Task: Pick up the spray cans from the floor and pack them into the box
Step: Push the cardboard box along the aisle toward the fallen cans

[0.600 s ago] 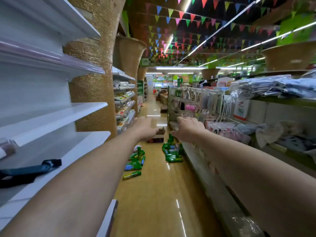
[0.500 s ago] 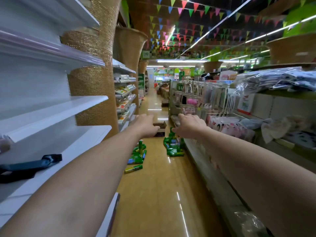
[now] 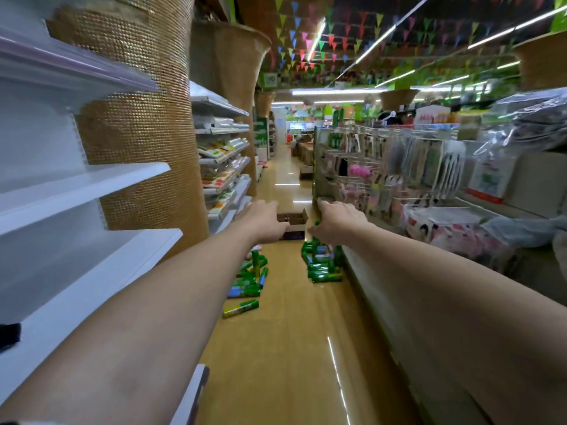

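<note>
Several green spray cans lie on the shop floor in two heaps: a left heap (image 3: 250, 276) with one yellow-green can (image 3: 241, 308) nearest me, and a right heap (image 3: 322, 265) against the shelf base. An open cardboard box (image 3: 293, 223) stands on the floor beyond them. My left hand (image 3: 265, 220) and my right hand (image 3: 339, 222) are stretched forward at arm's length, palms down, fingers loosely spread, holding nothing, well above and short of the cans. In the picture the box shows between the two hands.
White bare shelves (image 3: 92, 191) line the left side, with a woven gold pillar (image 3: 144, 124) behind them. Stocked shelves (image 3: 224, 167) follow further on. A rack of hanging goods (image 3: 399, 167) and a low shelf base (image 3: 383, 302) run along the right. The tan floor (image 3: 285, 363) forms a narrow aisle.
The view has moved forward along the aisle; cans and box appear closer and larger. Both hands stay stretched out and hold nothing.
</note>
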The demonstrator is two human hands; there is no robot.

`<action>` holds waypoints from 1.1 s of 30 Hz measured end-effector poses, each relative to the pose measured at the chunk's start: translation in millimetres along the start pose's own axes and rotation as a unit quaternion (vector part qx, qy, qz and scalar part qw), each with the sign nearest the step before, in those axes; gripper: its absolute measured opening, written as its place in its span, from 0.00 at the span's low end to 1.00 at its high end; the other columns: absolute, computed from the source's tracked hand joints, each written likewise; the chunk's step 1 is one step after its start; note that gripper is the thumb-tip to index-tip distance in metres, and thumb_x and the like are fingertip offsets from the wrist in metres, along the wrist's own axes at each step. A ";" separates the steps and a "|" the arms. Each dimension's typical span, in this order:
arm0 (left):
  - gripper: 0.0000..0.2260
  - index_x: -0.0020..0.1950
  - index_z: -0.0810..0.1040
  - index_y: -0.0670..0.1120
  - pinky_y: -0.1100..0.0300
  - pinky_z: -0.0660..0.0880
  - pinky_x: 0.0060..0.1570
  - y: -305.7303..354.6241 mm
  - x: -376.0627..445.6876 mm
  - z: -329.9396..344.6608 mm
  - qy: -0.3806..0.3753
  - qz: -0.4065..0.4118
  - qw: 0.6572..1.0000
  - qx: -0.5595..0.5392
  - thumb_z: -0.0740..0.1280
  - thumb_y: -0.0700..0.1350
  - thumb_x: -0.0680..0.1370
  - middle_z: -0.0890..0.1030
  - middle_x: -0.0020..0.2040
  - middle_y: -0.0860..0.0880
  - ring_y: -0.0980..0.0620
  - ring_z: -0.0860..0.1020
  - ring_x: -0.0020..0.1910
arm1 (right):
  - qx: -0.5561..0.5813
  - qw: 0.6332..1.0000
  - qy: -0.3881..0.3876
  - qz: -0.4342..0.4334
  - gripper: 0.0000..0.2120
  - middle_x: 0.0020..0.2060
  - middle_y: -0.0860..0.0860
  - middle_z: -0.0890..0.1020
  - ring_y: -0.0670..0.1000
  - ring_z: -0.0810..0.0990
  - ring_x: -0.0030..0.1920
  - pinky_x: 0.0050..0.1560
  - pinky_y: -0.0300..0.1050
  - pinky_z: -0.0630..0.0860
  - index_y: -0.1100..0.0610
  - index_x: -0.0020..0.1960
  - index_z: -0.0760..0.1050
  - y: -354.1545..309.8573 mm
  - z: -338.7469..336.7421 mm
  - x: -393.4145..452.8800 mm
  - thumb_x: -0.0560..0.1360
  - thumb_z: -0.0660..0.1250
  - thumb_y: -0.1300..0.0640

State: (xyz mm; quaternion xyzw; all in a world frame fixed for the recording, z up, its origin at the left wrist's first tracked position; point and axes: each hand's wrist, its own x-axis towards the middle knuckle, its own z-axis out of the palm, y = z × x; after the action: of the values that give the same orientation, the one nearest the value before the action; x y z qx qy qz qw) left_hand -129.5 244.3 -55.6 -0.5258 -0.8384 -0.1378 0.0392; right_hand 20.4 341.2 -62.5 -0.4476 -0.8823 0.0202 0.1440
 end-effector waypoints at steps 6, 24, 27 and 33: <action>0.28 0.75 0.67 0.49 0.45 0.72 0.67 16.4 141.5 20.4 0.003 -0.017 1.000 0.001 0.64 0.61 0.78 0.71 0.73 0.43 0.42 0.68 0.72 | 0.013 1.000 -0.005 -0.012 0.22 0.49 0.51 0.76 0.56 0.75 0.51 0.50 0.53 0.74 0.50 0.61 0.72 40.3 17.4 143.6 0.72 0.70 0.41; 0.27 0.72 0.70 0.48 0.44 0.72 0.65 -48.6 548.7 145.1 -0.019 -0.017 0.999 -0.022 0.65 0.60 0.78 0.73 0.70 0.44 0.42 0.71 0.68 | 0.009 1.000 -0.015 0.015 0.27 0.59 0.53 0.77 0.58 0.75 0.59 0.59 0.56 0.75 0.50 0.67 0.70 76.0 154.1 526.4 0.72 0.69 0.41; 0.27 0.71 0.71 0.49 0.44 0.74 0.62 -63.9 630.5 156.3 -0.024 -0.008 0.999 -0.024 0.65 0.61 0.76 0.74 0.67 0.44 0.42 0.73 0.66 | 0.011 0.999 -0.021 0.031 0.28 0.60 0.53 0.77 0.58 0.75 0.60 0.59 0.56 0.75 0.50 0.68 0.70 74.2 167.0 600.5 0.72 0.70 0.42; 0.23 0.66 0.74 0.51 0.43 0.75 0.59 -88.8 770.5 182.9 -0.037 0.009 0.999 -0.033 0.66 0.62 0.75 0.77 0.62 0.46 0.43 0.75 0.61 | 0.015 0.999 -0.015 0.044 0.28 0.60 0.54 0.77 0.58 0.75 0.60 0.57 0.55 0.76 0.50 0.69 0.69 78.2 193.7 735.3 0.74 0.70 0.42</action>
State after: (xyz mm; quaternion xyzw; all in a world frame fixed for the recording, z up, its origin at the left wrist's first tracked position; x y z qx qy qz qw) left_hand -536.3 928.9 -85.5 -0.5394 -0.8293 -0.1460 -0.0079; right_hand -381.2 991.1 -87.3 -0.4831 -0.8636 0.0458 0.1365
